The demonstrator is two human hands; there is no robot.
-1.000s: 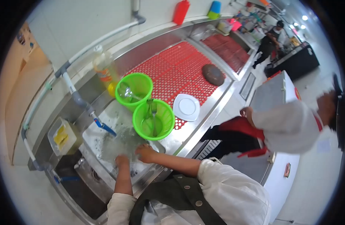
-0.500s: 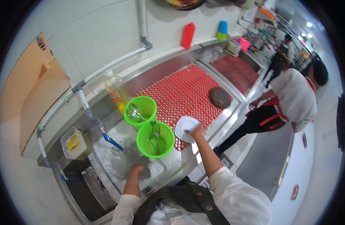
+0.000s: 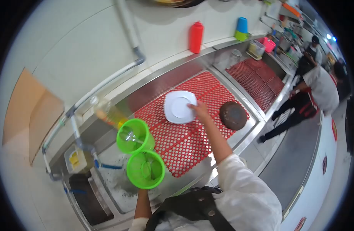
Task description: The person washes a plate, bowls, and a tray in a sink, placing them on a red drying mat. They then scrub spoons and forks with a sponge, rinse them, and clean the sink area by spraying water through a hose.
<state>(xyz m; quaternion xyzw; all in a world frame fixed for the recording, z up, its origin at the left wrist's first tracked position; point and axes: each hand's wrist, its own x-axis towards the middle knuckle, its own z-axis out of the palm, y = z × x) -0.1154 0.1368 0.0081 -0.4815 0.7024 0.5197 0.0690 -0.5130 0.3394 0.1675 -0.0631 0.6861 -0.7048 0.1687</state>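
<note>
A white square plate with rounded corners is gripped at its right edge by my right hand, thumb on the upper face, over the red perforated mat. My left hand reaches into the sink at the near side of a green bucket, which hides its fingers. A fork stands inside that bucket. Right behind it, a second green bucket holds a shiny ladle or large spoon. Soapy grey water lies in the sink beside the buckets.
A dark round pan-like item rests on the mat's right side. A bottle of yellow liquid and a tub with a yellow sponge stand left, near the blue-handled tap. A red squeeze bottle is on the ledge. Two people stand right.
My right hand has carried the plate from the mat's near edge back toward its middle. My left hand has gone from the sink water to behind the front bucket. The view has shifted.
</note>
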